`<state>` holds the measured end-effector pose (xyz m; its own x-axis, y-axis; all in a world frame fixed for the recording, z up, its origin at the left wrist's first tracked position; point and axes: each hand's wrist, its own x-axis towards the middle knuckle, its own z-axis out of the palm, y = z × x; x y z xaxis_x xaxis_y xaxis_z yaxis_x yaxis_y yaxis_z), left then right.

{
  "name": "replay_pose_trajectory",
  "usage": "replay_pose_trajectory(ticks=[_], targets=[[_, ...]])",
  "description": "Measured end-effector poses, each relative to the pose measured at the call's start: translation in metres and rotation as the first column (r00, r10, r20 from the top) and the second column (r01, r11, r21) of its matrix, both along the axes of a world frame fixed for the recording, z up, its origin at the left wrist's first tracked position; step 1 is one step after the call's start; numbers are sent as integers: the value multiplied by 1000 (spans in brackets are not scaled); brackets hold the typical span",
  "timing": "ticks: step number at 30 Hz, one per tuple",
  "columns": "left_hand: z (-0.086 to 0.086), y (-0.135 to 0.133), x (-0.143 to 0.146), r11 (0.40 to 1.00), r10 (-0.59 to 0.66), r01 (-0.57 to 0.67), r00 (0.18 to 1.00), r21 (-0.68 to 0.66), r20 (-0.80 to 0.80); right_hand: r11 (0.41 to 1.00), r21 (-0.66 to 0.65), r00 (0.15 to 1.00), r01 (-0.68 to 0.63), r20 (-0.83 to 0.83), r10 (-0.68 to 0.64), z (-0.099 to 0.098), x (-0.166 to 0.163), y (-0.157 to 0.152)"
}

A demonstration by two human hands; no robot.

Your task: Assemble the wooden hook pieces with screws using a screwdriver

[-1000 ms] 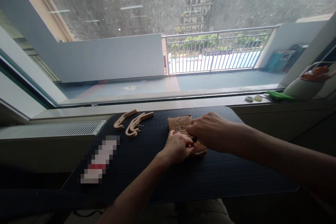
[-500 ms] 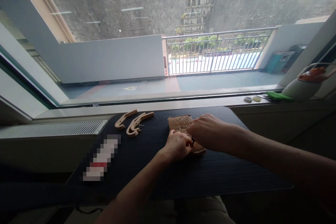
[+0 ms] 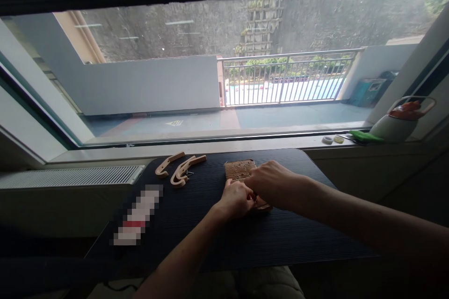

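Note:
A small wooden board (image 3: 239,169) with holes lies on the black table (image 3: 196,229) in front of me. My left hand (image 3: 235,198) is closed at the board's near left edge. My right hand (image 3: 268,183) is curled over the board's near right part, fingers pinched together against the left hand. What the fingers pinch is hidden, though a small dark item showed between them earlier. Two curved wooden hooks (image 3: 182,168) lie to the left of the board, with a small metal piece beside them.
A blurred white and red object (image 3: 137,215) lies at the table's left. A radiator grille (image 3: 70,176) runs along the left. On the window sill at the right stand a white pot with an orange lid (image 3: 400,121), a green cloth (image 3: 365,137) and small tape rolls (image 3: 332,139).
The view has tilted up a little, so the table sits lower in the picture. Both hands stay together on the near end of the board, barely shifted.

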<state>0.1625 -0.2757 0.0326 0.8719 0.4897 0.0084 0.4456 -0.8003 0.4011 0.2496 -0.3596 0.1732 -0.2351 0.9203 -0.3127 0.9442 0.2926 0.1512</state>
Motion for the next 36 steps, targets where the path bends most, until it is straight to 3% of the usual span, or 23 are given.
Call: replay_pose_trajectory(ticks=[11,20,30,36], targets=[[3,-4,-4,1000,21,-20,999,-14,50,998,39,994,48,99,-52,-8,1,7],[-4,-3,-3,999,9,-13,995,40,103,999,-29,999,-34,29,35,-7,8,12],[0,-3,-3,999,-35,31,994,40,102,999,-18,999,42,27,-41,-14,18,16],[1,-2,-2,1000,-19,19,996,-8,85,997,-51,998,49,28,-48,-4,15,14]])
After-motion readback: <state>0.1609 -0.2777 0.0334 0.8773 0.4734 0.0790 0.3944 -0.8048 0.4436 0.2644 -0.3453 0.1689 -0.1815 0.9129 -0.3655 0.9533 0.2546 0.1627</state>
